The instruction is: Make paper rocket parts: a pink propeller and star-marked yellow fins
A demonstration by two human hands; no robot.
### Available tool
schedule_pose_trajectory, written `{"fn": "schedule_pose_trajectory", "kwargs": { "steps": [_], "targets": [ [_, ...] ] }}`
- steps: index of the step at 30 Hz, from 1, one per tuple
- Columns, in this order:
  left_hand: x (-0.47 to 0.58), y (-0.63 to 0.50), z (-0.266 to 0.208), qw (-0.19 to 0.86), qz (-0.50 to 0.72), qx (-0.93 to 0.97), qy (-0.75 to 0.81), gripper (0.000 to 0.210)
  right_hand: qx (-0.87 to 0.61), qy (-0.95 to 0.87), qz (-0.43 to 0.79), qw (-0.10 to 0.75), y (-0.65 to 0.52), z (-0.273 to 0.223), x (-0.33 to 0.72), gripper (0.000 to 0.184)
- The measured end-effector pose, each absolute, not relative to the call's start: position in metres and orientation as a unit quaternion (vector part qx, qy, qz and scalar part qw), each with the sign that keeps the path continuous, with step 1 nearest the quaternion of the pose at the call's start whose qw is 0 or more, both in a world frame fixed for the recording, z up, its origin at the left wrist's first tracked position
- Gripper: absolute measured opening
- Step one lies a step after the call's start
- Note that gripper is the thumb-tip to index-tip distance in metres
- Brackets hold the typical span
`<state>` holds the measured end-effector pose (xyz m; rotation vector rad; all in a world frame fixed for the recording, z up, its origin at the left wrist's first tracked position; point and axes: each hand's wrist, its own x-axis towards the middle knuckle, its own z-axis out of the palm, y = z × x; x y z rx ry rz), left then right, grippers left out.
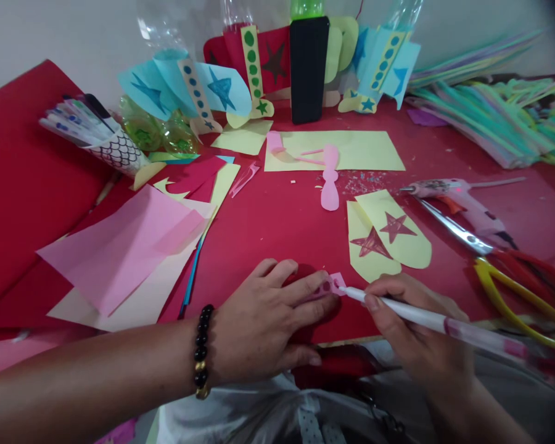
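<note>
My left hand [271, 311] lies palm down near the table's front edge, fingers stretched out and pressing on a small pink paper strip [337, 283]. Most of that strip is hidden beneath the fingers; dark pink marks show on it. My right hand [420, 320] grips a white felt-tip pen [409, 311] with a dark pink section, its tip touching the strip's right end. Just beyond the hands are two pale yellow paper pieces [409, 250] with brownish-red stars. Farther back lies a pink paper cutout [330, 192] with rounded lobes.
Scissors [474, 242] and a glue gun [467, 197] lie at right, before a heap of pastel strips [490, 117]. Pink sheets [120, 246] and a pen cup [120, 151] are at left. Behind stand decorated bottles [171, 80] and a black phone [308, 71].
</note>
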<state>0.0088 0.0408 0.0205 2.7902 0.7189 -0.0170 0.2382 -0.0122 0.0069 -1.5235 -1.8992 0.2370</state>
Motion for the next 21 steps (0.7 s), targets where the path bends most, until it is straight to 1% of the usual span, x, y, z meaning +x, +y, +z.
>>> {"fn": "schedule_pose_trajectory", "kwargs": {
  "steps": [4,8,12,21],
  "targets": [
    [0.0081,0.0394,0.0208,0.131,-0.006,0.96,0.247,0.068,-0.595,-0.72,0.073,0.349,-0.0118,0.0068,0.2378,0.003],
    [0.0079,0.0394,0.0204,0.127,-0.005,0.961,0.247,0.068,-0.584,-0.724,0.096,0.355,-0.0114,0.0052,0.2383,0.005],
    [0.0088,0.0407,0.02,0.125,-0.002,0.961,0.245,0.068,-0.589,-0.719,0.083,0.358,-0.0103,0.0044,0.2381,0.003],
    [0.0085,0.0403,0.0208,0.122,-0.008,0.962,0.246,0.068,-0.588,-0.722,0.104,0.351,-0.0109,0.0076,0.2379,0.005]
  ]
}}
